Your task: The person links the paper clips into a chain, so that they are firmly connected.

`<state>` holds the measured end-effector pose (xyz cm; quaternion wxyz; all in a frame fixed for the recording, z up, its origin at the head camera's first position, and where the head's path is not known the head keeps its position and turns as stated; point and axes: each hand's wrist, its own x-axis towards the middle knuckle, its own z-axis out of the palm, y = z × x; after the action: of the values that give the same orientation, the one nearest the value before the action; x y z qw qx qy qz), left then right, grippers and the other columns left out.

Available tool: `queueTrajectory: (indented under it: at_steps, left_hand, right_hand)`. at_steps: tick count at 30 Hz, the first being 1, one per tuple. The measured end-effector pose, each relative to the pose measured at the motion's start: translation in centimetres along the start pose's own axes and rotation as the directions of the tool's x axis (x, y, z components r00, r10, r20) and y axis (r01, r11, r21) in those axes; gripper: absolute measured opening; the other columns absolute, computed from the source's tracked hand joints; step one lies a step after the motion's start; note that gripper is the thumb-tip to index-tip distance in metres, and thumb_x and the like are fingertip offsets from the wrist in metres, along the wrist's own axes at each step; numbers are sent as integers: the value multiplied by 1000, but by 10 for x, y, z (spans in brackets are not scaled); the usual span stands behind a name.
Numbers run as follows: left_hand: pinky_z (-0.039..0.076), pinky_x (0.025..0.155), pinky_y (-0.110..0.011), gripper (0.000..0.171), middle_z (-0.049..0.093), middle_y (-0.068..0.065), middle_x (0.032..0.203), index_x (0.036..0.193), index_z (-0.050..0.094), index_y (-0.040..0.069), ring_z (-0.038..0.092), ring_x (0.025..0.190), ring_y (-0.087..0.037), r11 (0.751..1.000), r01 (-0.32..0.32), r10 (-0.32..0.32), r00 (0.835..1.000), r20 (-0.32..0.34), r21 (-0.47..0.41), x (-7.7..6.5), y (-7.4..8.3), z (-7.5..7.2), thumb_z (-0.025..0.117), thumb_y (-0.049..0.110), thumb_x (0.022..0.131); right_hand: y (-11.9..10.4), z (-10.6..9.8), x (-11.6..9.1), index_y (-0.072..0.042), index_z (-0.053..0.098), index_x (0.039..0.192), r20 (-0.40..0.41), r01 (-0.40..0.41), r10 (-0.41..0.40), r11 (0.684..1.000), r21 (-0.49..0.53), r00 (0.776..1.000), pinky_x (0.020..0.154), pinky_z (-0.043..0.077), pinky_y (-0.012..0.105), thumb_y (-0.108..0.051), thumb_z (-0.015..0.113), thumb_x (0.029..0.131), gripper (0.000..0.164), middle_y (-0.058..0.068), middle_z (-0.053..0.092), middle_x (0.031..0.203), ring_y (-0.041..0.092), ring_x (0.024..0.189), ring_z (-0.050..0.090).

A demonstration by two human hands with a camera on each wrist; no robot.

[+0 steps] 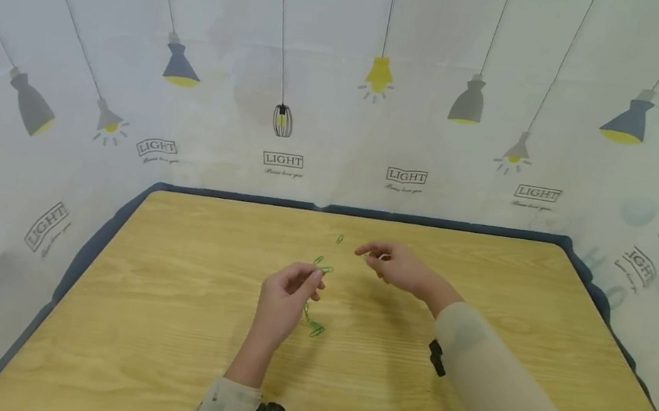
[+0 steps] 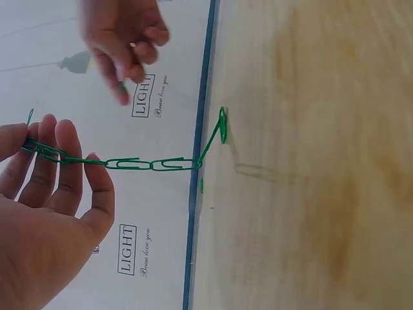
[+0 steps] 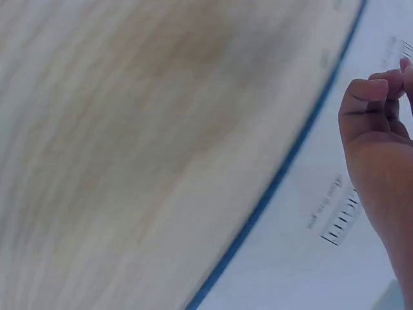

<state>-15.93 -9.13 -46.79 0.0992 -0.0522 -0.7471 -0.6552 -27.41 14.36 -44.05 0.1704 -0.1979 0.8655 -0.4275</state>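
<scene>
My left hand (image 1: 283, 302) pinches the upper end of a chain of green paper clips (image 2: 129, 168) between thumb and fingers. In the left wrist view the linked clips run across the fingers and hang free of them, the last ones bunched at the lower end. Above the table to the right, my right hand (image 1: 400, 267) is raised with its fingers bent. A small green bit, seemingly a paper clip (image 2: 122, 86), shows at its fingertips in the left wrist view; the rest is hidden. The right wrist view shows only part of the right hand (image 3: 381, 135).
A loose green paper clip (image 1: 340, 239) lies toward the far side of the wooden table (image 1: 173, 296). A blue edge (image 1: 228, 194) borders the tabletop. Behind it rises a pale wall covering (image 1: 334, 91) printed with lamps and lettering.
</scene>
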Motion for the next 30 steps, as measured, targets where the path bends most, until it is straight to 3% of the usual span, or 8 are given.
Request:
queueTrajectory:
  at_steps: [4,8,14,18,24,30]
  left_hand:
    - [61,81,-38,19,78,-13,100,110,77,13,70,82,-18,1000,-6,6,1000,-3,3,-3,2,-4,66,28,107]
    - [61,77,-35,18,78,-13,101,111,77,12,70,82,-17,1000,-26,26,999,25,4,-4,8,-2,67,26,107]
    - [60,76,-31,19,78,-8,100,111,78,13,70,81,-14,996,-63,61,997,47,59,-4,19,1,67,28,107]
    - [58,73,-25,17,78,-8,100,111,78,13,71,82,-15,986,-112,105,993,61,124,-6,24,2,68,25,107]
    - [60,77,-27,12,80,-10,100,110,79,9,74,85,-21,940,-244,236,970,59,238,-9,28,2,71,13,103]
    - [62,81,-32,9,81,-6,99,104,80,6,74,86,-17,868,-363,359,930,77,339,-11,27,4,74,9,100]
  right_hand:
    - [-25,-7,-8,-10,69,132,-105,99,-83,983,154,991,67,54,31,-23,60,110,27,6,65,98,19,76,57]
    - [-44,-2,-27,-9,73,121,-243,208,-135,929,305,961,67,56,31,-24,69,106,22,2,69,91,17,72,58]
    - [-53,27,-58,-12,80,109,-365,294,-139,862,413,920,65,58,30,-22,73,102,14,-4,75,94,14,70,60]
    - [-49,47,-76,-7,79,108,-391,318,-132,829,460,911,69,62,32,-17,72,103,13,-3,72,84,15,67,64]
    - [-47,67,-87,5,72,120,-413,327,-134,835,443,901,72,65,33,-10,72,102,23,-5,72,91,13,73,69]
    - [-54,77,-89,1,75,112,-435,302,-114,869,393,893,71,66,35,-12,73,102,17,-2,73,88,12,72,70]
